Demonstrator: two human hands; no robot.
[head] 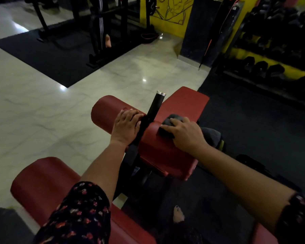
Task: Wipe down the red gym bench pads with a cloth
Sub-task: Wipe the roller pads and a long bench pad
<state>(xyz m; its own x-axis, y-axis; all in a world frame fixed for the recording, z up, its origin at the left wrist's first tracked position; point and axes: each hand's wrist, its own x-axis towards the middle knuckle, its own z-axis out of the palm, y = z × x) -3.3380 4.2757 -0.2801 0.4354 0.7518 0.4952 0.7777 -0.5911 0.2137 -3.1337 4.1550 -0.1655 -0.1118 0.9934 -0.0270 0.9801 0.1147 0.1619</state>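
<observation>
The right hand (185,132) is pressing a dark cloth (172,119) onto the top of the right roller pad (158,152), fingers spread flat over it rather than clenching it. The left hand (126,125) is resting released, palm down, on the left roller pad (104,111), just beside the black post (155,106) between the two rollers. The cloth is lying under the right fingers, its far edge showing past the fingertips toward the seat pad (185,101). Judgement: the wipe on this roller is in progress. To do it well, the right hand should be bearing down evenly and working round the curve to the ends and seam, while the left hand is bracing the frame. The near roller (42,182) is lying well apart from the cloth.
</observation>
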